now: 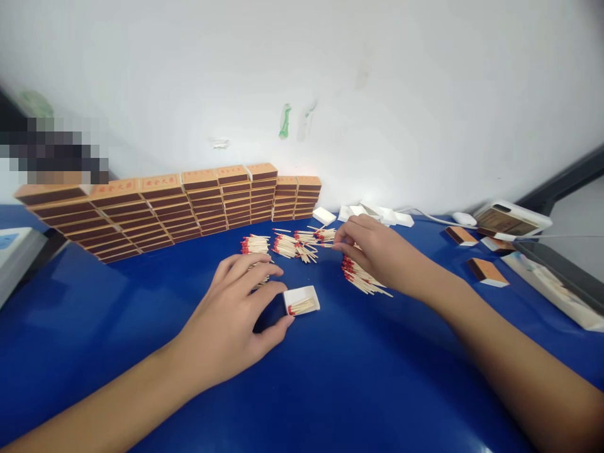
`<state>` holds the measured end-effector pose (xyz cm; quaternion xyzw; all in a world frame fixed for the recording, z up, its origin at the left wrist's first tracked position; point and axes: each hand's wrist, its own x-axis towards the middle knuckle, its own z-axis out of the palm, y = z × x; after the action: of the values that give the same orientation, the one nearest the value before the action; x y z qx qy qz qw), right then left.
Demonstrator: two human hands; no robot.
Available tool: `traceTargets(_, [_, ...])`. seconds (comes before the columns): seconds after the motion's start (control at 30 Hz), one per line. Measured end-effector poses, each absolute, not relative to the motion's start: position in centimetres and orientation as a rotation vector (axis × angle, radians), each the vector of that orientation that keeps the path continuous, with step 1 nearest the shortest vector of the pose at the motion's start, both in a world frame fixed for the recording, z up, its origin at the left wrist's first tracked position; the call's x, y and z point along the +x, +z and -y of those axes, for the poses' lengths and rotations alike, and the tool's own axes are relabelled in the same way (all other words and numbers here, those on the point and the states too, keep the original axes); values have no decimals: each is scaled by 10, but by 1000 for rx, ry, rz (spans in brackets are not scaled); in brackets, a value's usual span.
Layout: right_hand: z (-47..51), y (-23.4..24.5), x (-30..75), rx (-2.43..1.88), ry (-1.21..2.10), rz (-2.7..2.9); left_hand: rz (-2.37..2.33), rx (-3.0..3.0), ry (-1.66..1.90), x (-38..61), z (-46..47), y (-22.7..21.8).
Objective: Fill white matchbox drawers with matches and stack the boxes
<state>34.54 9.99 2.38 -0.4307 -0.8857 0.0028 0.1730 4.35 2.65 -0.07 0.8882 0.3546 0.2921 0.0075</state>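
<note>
A small white matchbox tray [307, 294] with a few red-tipped matches [302, 306] inside lies on the blue table. My left hand [240, 305] is at its left end, thumb and forefinger curled around the corners. My right hand [377, 248] is over the loose matches, with thumb and fingertips pinched together; whether a match is between them I cannot make out. Under and beside that hand spreads one pile of matches [363, 277]. Other small match heaps [285, 244] lie between the two hands, and one is partly hidden behind my left fingers.
A stacked wall of closed matchboxes [202, 201] runs along the back left. Several white trays [372, 212] sit near the wall. On the right are matchbox sleeves [488, 272], a white cable [434, 219], a dark flat device [561, 270] and a white-edged case [512, 217].
</note>
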Motion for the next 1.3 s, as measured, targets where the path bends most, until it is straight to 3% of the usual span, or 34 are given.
traceTargets(0.3, [-60, 46, 313, -1078, 38, 2582, -1161, 2775, 902, 45, -28, 2])
traceTargets(0.57, [-49, 39, 302, -1047, -27, 2670, -1263, 2758, 1110, 44, -27, 6])
traceTargets(1.3, [-49, 30, 292, -930, -301, 2699, -1134, 2874, 995, 40, -31, 6])
